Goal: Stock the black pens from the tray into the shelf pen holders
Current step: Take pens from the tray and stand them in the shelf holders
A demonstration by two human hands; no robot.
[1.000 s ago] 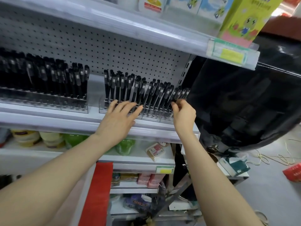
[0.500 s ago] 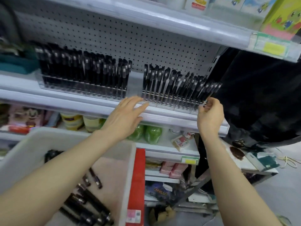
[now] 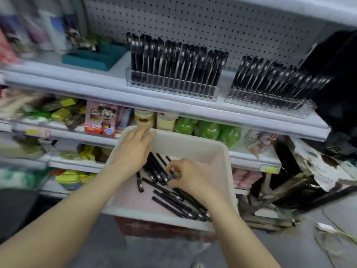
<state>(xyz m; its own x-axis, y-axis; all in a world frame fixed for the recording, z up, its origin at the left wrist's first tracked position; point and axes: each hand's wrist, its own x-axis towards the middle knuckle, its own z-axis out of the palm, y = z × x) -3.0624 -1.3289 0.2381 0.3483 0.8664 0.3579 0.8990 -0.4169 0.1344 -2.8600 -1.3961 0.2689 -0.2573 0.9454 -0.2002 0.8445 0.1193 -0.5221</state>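
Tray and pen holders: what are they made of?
Tray: probably plastic, dull and whitish, with a thick rounded rim. Pen holders: clear shiny plastic, maybe acrylic; the pens show through the front.

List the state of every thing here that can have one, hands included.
White plastic tray: partly filled, pens lying loose on its floor.
Loose black pens: flat, scattered, overlapping.
Left hand: open, fingers straight over the pens.
Right hand: fingers curled, pinching pens.
Left clear plastic pen holder: filled, pens upright.
Right clear plastic pen holder: filled, pens leaning right.
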